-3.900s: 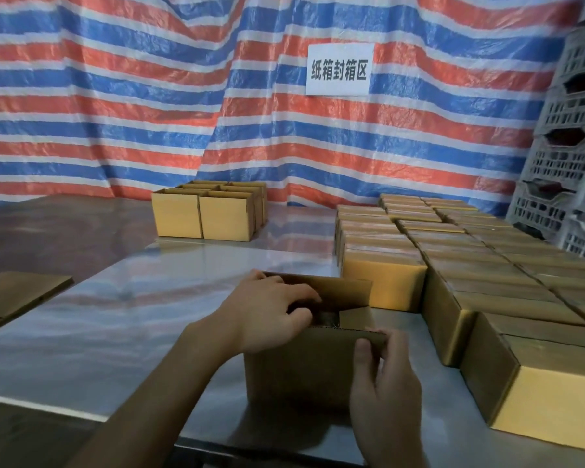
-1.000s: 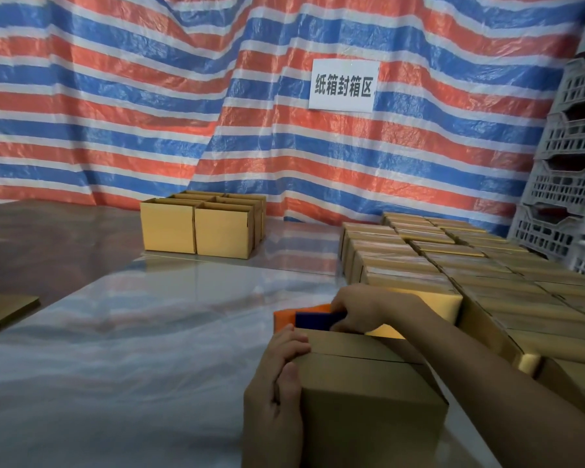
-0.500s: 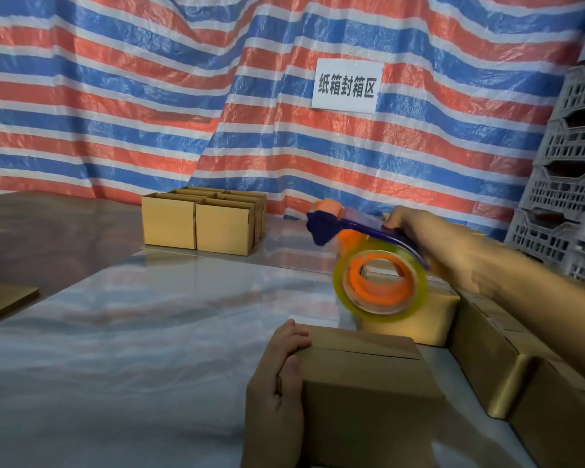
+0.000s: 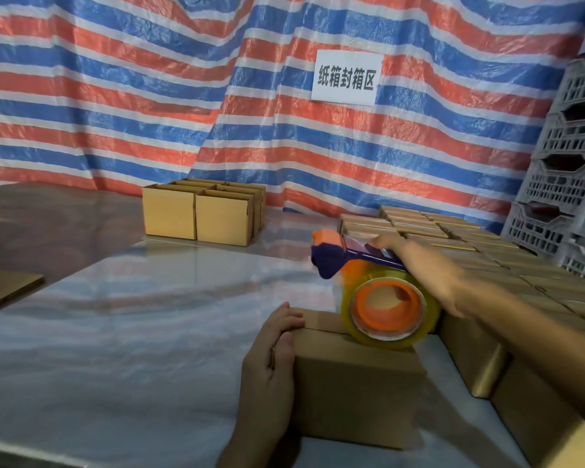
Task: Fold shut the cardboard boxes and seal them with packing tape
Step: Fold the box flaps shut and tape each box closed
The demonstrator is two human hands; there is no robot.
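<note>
A small cardboard box with its top flaps folded down stands on the shiny table near me. My left hand rests flat against its left side, fingertips over the top edge. My right hand grips a blue and orange tape dispenser. Its clear tape roll with an orange core hangs just over the far end of the box top, at the flap seam. Whether the roll touches the box is unclear.
Several closed boxes fill the right side of the table. A block of open boxes stands at the back left. Flat cardboard lies at the left edge. Grey plastic crates are stacked at the right, before a striped tarp.
My right hand has picked up the tape dispenser from behind the box and lowered it toward the box's far top edge. My left hand stays on the box's left side.
</note>
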